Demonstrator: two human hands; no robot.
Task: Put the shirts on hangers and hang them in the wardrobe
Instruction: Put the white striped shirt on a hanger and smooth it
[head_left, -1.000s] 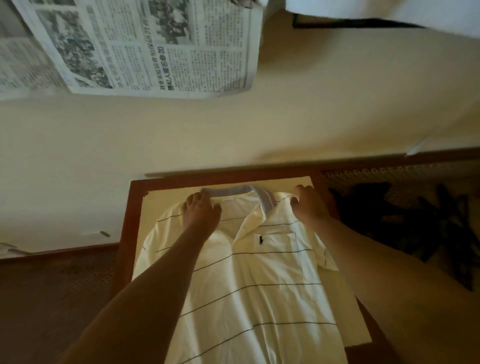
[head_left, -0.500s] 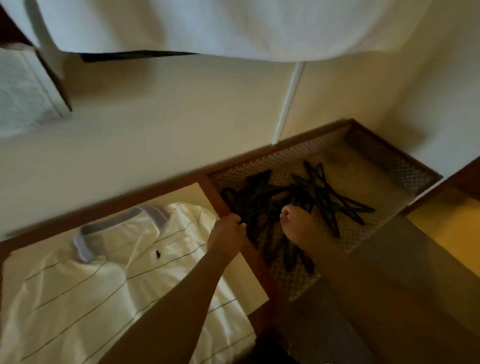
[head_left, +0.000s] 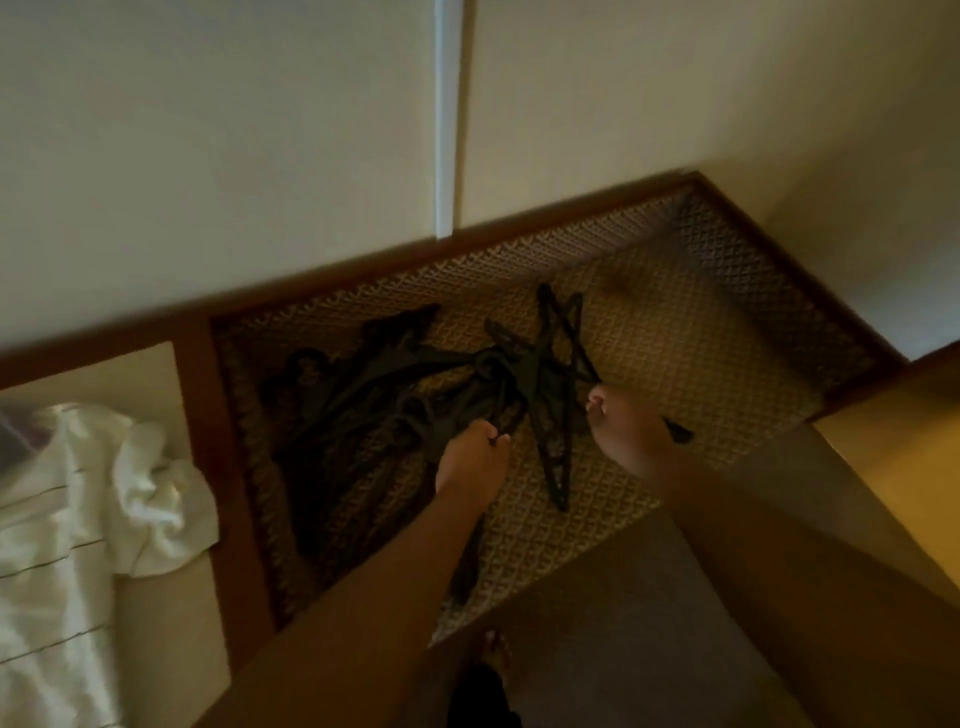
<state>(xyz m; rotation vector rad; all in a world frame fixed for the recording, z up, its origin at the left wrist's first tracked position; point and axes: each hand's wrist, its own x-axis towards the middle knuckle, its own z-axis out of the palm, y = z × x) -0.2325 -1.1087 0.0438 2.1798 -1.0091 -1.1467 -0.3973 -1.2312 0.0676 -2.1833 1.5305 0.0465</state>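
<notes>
Hangers (head_left: 498, 379): black tangled pile on woven surface (head_left: 675, 322) | our left hand (head_left: 470, 462) grips one hanger | our right hand (head_left: 628, 431): curled over pile, grasp unclear | shirt (head_left: 78, 519) lies left, crumpled

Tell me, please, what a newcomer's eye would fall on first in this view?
Probably the tangled pile of black hangers on the woven mat at centre, with the left hand gripping into it and the right hand at its right edge. Next, the white striped shirt crumpled at far left.

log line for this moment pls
step: pick hanger | left hand: pinching tangled black plastic hangers | right hand: on the pile | white striped polo shirt: unhung
</notes>
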